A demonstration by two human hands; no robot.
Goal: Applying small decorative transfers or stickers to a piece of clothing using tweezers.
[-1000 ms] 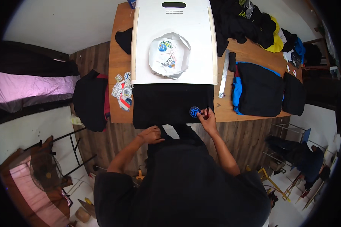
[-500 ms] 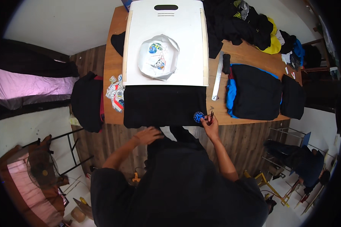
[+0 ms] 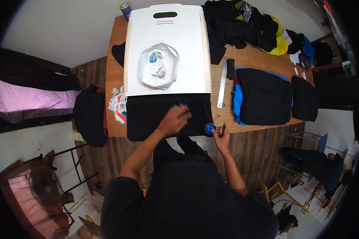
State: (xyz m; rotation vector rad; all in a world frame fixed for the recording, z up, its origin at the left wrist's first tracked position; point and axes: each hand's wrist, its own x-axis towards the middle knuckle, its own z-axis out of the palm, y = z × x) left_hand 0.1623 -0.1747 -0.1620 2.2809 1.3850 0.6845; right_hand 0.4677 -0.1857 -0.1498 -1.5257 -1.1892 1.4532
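My right hand [image 3: 221, 137] pinches a round blue-and-black patch [image 3: 210, 128] at the near right corner of a black cloth [image 3: 147, 115]. A small dark pointed tool [image 3: 223, 127] also sticks up from its fingers; whether it is snips or tweezers cannot be told. Above the middle of that cloth hovers my left hand [image 3: 175, 120], fingers loosely apart and blurred at the tips, with nothing visible in it. The cloth's far part runs under a white board [image 3: 187, 47], on which a crumpled white paper tray [image 3: 146, 80] holds round colourful patches [image 3: 155, 57].
Patch scraps [image 3: 117, 104] lie left of the cloth. To the right are a metal ruler [image 3: 222, 87] and folded black garments [image 3: 265, 95]. More clothes [image 3: 243, 24] pile up behind. A spray can [image 3: 125, 8] stands at the far left. Another person [image 3: 325, 167] is at the right.
My left hand has moved up and right from the table's near edge to over the black cloth. The right hand keeps the patch and tool, nearly in place. The view has shifted slightly.
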